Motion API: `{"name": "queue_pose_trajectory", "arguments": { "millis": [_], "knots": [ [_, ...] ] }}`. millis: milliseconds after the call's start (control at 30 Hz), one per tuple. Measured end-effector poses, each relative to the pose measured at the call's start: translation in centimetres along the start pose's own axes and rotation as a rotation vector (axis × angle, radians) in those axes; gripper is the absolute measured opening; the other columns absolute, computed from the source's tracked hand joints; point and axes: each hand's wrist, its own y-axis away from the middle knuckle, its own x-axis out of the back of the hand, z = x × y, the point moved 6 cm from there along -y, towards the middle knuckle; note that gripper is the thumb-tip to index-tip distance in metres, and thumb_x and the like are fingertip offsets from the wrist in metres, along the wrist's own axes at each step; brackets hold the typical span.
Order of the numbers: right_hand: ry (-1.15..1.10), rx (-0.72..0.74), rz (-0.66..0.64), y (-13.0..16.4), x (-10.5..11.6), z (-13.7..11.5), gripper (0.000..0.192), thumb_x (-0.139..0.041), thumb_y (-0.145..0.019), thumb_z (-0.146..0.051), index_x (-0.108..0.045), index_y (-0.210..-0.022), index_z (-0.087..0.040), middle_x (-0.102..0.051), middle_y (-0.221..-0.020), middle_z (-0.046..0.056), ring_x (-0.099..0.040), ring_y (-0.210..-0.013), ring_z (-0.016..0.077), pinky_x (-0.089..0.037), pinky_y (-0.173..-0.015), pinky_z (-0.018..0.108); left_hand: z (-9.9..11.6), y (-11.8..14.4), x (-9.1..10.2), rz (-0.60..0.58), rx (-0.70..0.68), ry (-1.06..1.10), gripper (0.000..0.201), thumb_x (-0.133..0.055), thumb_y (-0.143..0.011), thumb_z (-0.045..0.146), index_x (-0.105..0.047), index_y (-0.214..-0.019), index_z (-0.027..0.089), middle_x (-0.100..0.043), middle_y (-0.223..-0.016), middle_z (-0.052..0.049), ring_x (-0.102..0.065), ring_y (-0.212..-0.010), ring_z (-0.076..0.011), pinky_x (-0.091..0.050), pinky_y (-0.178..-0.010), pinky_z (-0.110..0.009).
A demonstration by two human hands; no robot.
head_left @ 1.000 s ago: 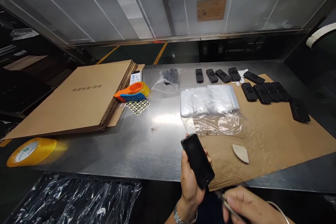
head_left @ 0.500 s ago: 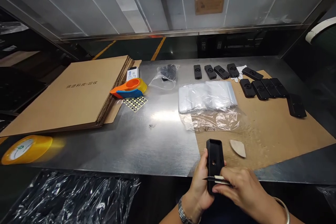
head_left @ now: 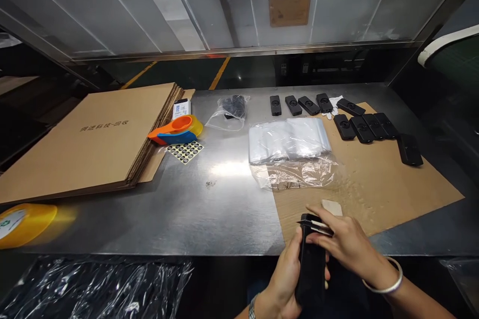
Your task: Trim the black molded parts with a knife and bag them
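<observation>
From the head view, our left hand (head_left: pixel 286 279) grips a slim black plastic casing (head_left: pixel 311 264) upright at the near edge of the steel surface (head_left: pixel 209 209), while our right hand (head_left: pixel 346 246) pinches thin metal tweezers (head_left: pixel 314 226) against its top end. We judge the tips could skid and scratch the casing.

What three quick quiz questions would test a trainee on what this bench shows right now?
1. True or false: the left hand grips a black casing.
2. What does the right hand hold? A tweezers B scissors C tape
3. Fill in: the orange-and-blue tape dispenser lies beside a stack of flat ____.

Key:
1. true
2. A, tweezers, tips at the casing's top end
3. cardboard
</observation>
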Motion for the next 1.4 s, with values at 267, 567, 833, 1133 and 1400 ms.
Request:
{"name": "queue_pose_trajectory", "arguments": {
  "millis": [267, 567, 833, 1133, 1400],
  "knots": [
    [-0.139, 0.058, -0.072, -1.1, 0.9, 0.4, 0.034, -0.051, -0.086, -0.036, -0.055, -0.058, -0.017, -0.048, -0.053, -0.003, -0.041, -0.051, 0.0086, -0.031, -0.051, 0.022, -0.8, 0.1, 0.1, -0.084, 0.062, -0.070, 0.066, -0.034, -0.085, 0.058, -0.064, -0.072, 0.000, -0.058, -0.062, -0.011, -0.055, -0.043, -0.0129, -0.044, -0.040, -0.022],
    [-0.330, -0.224, 0.114, 0.3, 0.7, 3.2, 0.030, -0.047, -0.085, -0.044, -0.056, -0.080, -0.017, -0.044, -0.057, -0.003, -0.042, -0.053, 0.0108, -0.033, -0.052, 0.023, 0.8, 0.1, 0.2, -0.021, -0.022, 0.139, 0.055, -0.044, -0.082, 0.057, -0.064, -0.077, 0.005, -0.061, -0.068, -0.009, -0.057, -0.052, -0.0120, -0.047, -0.047, -0.021],
    [-0.295, -0.283, -0.138, 4.1, -4.5, 2.1, 0.020, -0.056, -0.079, -0.038, -0.050, -0.076, -0.019, -0.057, -0.066, -0.003, -0.050, -0.059, 0.0119, -0.036, -0.055, 0.022, 2.1, 0.4, 0.8, 0.141, -0.243, 0.193, 0.052, -0.047, -0.082, 0.056, -0.063, -0.081, 0.006, -0.064, -0.068, -0.010, -0.060, -0.058, -0.0151, -0.049, -0.058, -0.025],
    [-0.391, -0.328, 0.021, 2.0, -3.7, 3.1, 0.019, -0.054, -0.079, -0.034, -0.043, -0.074, -0.020, -0.054, -0.062, -0.003, -0.050, -0.056, 0.0116, -0.039, -0.054, 0.023, 1.6, 0.6, 0.7, 0.122, -0.345, 0.079, 0.044, -0.055, -0.078, 0.053, -0.061, -0.094, 0.012, -0.066, -0.075, -0.008, -0.062, -0.067, -0.0181, -0.050, -0.063, -0.028],
    [-0.616, -0.405, 0.229, 0.3, -1.8, 5.2, 0.035, -0.050, -0.080, -0.051, -0.052, -0.085, -0.016, -0.039, -0.048, -0.007, -0.036, -0.042, 0.0082, -0.028, -0.042, 0.021, -0.8, -0.5, 0.4, 0.012, -0.014, 0.047, 0.063, -0.037, -0.083, 0.061, -0.063, -0.076, 0.003, -0.059, -0.057, -0.010, -0.054, -0.045, -0.0122, -0.044, -0.045, -0.021]
  ]
}}
